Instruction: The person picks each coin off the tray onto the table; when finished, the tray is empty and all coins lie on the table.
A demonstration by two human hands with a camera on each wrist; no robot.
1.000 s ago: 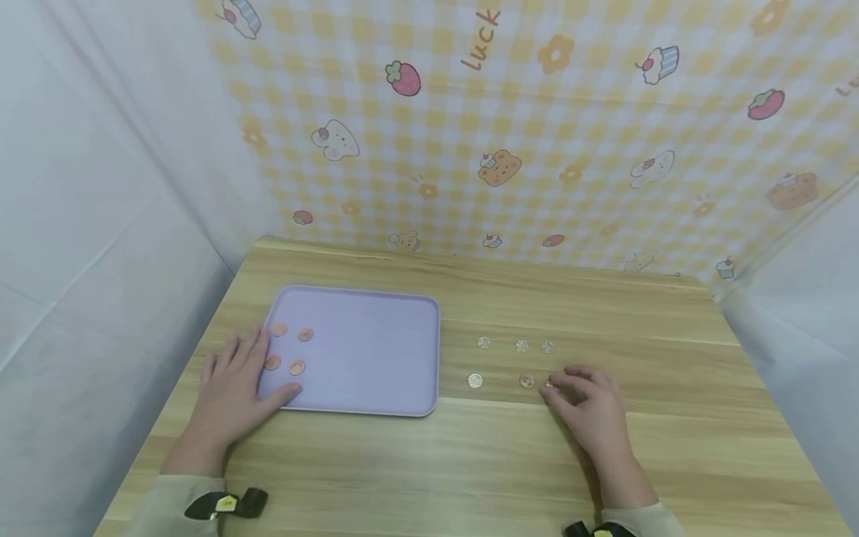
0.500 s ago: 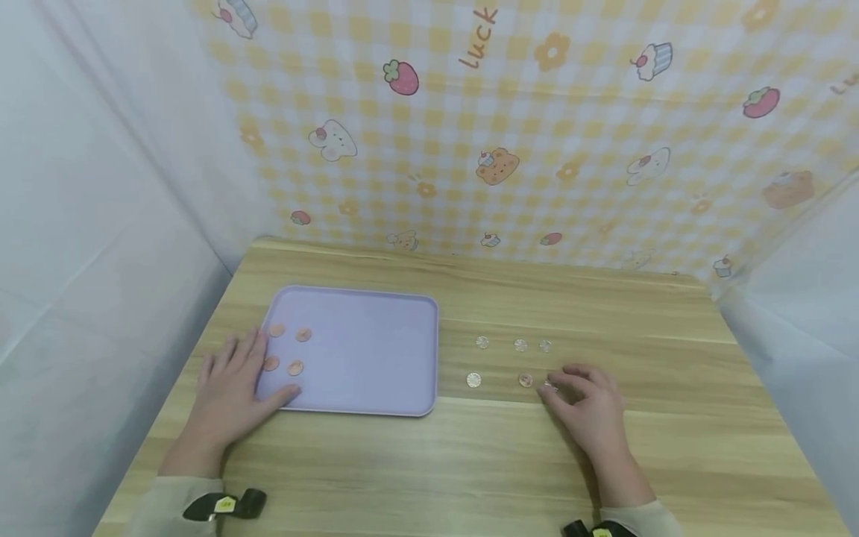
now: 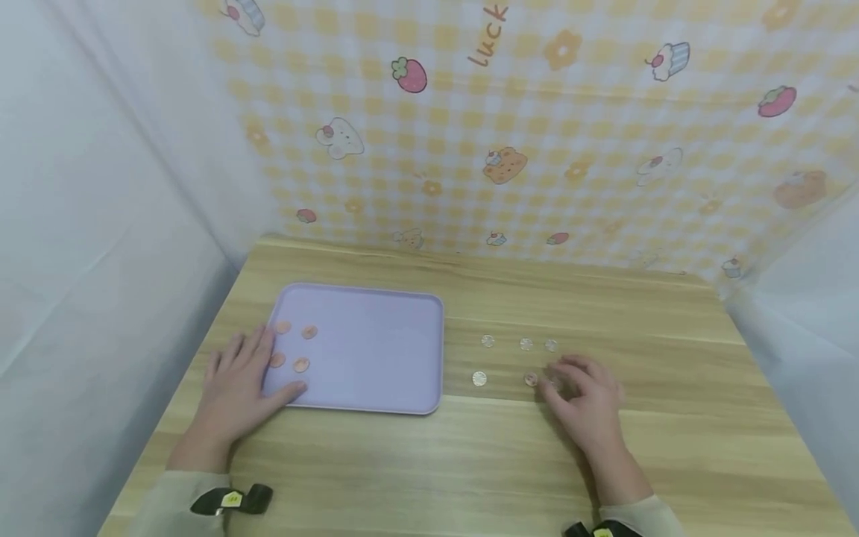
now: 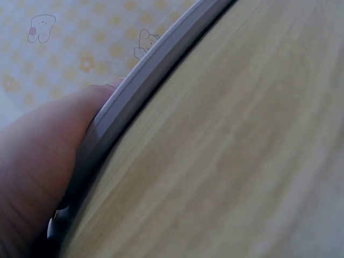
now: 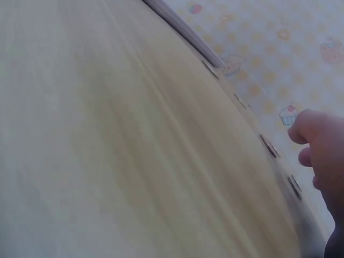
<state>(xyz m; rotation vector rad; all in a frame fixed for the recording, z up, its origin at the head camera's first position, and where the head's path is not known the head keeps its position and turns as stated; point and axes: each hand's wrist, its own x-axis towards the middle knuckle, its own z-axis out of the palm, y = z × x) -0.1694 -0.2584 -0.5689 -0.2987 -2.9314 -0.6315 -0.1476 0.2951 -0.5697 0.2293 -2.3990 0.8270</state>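
Note:
My left hand (image 3: 235,384) lies along the left side of a lilac tray (image 3: 376,350), fingers straight and thumb over its front rim. In the left wrist view the thumb (image 4: 48,140) rests against the tray's edge (image 4: 134,80). Several copper-coloured coins (image 3: 301,365) lie at the tray's left end. My right hand (image 3: 590,403) hovers at the right end of the front row of coins, thumb and index finger apart. Below its fingertips a coin (image 3: 555,384) lies on the table, beside a darker coin (image 3: 531,379). In the right wrist view the fingers (image 5: 306,126) are above the coins (image 5: 294,186).
Three silvery coins, the middle one (image 3: 526,344) among them, form a back row on the wooden table (image 3: 416,470). Another silvery coin (image 3: 479,379) lies nearer the tray. A yellow checked cloth (image 3: 456,134) hangs behind the table, and white sheets (image 3: 101,261) hang at the sides.
The right thumb and index finger have parted and lifted a little from the coin at the row's right end, which now shows on the table. The left hand has stayed on the tray.

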